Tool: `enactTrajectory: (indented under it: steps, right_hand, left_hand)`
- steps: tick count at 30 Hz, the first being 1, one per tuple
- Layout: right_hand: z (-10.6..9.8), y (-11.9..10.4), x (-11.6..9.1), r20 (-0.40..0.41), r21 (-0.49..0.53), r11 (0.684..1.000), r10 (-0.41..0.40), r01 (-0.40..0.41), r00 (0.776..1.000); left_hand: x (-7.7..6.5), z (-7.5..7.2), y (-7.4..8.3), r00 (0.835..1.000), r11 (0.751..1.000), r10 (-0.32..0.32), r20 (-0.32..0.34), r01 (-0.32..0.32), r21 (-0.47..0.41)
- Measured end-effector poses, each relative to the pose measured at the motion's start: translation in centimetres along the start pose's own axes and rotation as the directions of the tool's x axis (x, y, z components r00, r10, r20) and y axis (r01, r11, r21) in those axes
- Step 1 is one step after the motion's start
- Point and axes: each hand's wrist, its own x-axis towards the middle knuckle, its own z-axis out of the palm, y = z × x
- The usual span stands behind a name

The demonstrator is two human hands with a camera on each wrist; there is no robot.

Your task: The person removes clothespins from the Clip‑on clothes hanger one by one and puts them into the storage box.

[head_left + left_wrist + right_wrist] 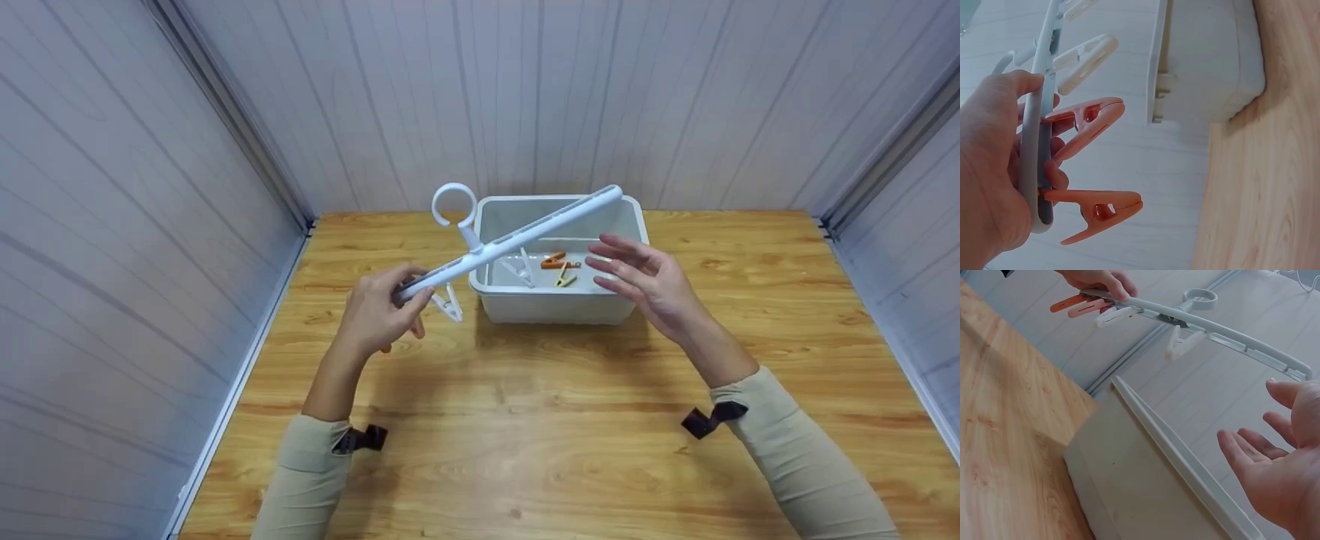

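Pale panelled walls (525, 97) enclose your wood-grain tabletop (510, 420). Toward its back edge stands a white, rectangular, open-topped bin (555, 309). Above the bin you hold a long white plastic hanger bar with an open ring hook (544, 225); in the head view it slants from your left hand up across the bin's opening.

Your left hand (379, 315) grips one end of the bar, thumb along the near edge, fingers wrapped behind and under. Your right hand (651, 289) has its fingers parted and gently bent, holding nothing, near the bin's right side. The head view shows a gap between these fingers and the bar; in the right wrist view the thumb appears just beside the bar's far end.

Clips on bar: the left wrist view shows an orange plastic clip (1103, 209) at the gripped end and a pink plastic clip (1100, 119) among your fingers, both mostly hidden from the head camera. The right wrist view adds two white plastic clips (1182, 344) farther along.

Clips in bin, seen only from the head: at least one white clip (527, 274), an orange-brown clip (556, 262) and a small yellow clip (566, 280).
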Motion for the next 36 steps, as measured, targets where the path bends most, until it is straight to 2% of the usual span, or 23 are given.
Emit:
enactTrajectory:
  steps: [7, 14, 19, 26, 31, 36]
  right_hand:
    - [0.5, 1.2, -0.2, 0.106, 0.014, 1.0, 0.0, -0.001, 0.994]
    - [1.1, 2.4, -0.1, 0.164, 0.071, 0.997, 0.003, -0.015, 0.986]
    - [1.3, 3.0, -0.2, 0.201, 0.078, 0.997, -0.018, 0.002, 0.979]
    - [1.7, 3.2, -0.4, 0.213, 0.071, 0.997, -0.038, 0.023, 0.976]
    - [2.1, 3.4, -0.4, 0.176, 0.101, 0.994, -0.054, 0.036, 0.983]
    - [2.4, 3.6, -0.5, 0.177, 0.144, 0.987, -0.101, 0.076, 0.979]
  left_hand:
    - [0.6, 0.2, 0.5, 0.999, 0.999, 0.028, 0.018, -0.028, -0.02]
    - [1.4, 0.6, 1.3, 0.996, 0.997, 0.076, 0.041, -0.076, 0.007]
    - [1.8, 1.0, 1.8, 0.993, 0.995, 0.099, 0.06, -0.099, -0.011]
    - [2.3, 1.3, 2.3, 0.99, 0.992, 0.126, 0.07, -0.126, -0.011]
    - [2.4, 1.6, 2.7, 0.988, 0.991, 0.137, 0.076, -0.137, -0.011]
    - [2.3, 2.1, 3.1, 0.986, 0.988, 0.152, 0.067, -0.153, 0.016]
